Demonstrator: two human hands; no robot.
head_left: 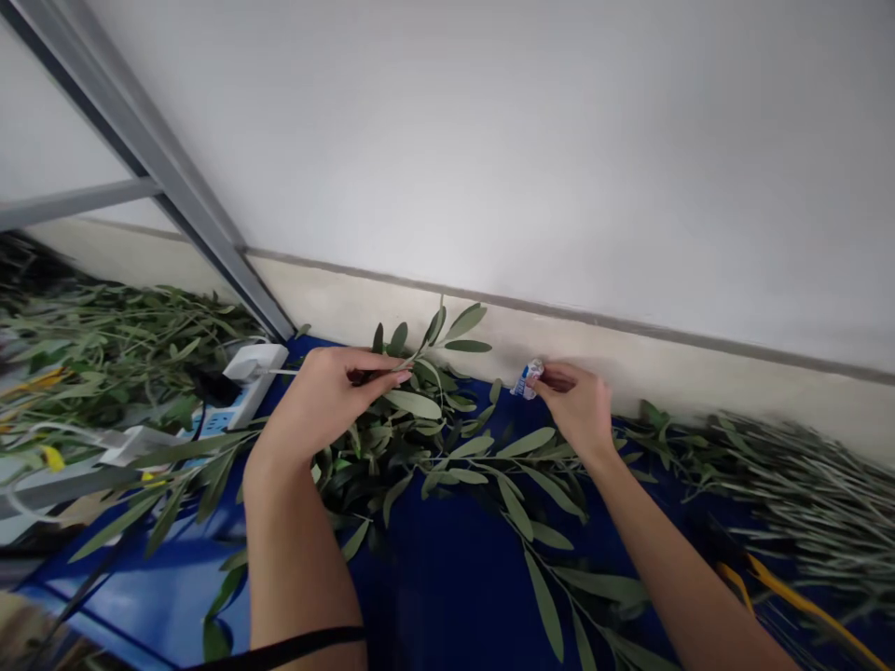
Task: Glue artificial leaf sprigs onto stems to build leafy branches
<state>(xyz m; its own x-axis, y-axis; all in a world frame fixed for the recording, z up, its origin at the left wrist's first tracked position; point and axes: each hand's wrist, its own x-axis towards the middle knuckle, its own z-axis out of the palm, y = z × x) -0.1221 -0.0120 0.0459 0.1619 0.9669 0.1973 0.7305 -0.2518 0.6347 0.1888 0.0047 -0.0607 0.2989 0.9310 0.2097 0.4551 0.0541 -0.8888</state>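
landmark: blue table [447,568]. left hand [318,401] over its back part, thumb and fingers pinched on a leafy sprig [461,334]; sprig tips stand up in front of the cream wall strip [699,373] at the table's back edge. right hand [577,405] also near that back edge, narrow pinch on a small crumpled blue-and-white packet [526,380], just beside the strip. hands well apart, gap between them above the leaf pile [370,457] lying along the table's back. best lateral room is that gap; forward travel is limited by the strip. blue surface shows between the forearms, front of pile. table's left side: power strip [218,421] plus grey frame post [202,200]. right side: bundle of stems [818,485], yellow handles [804,606] near the right forearm.
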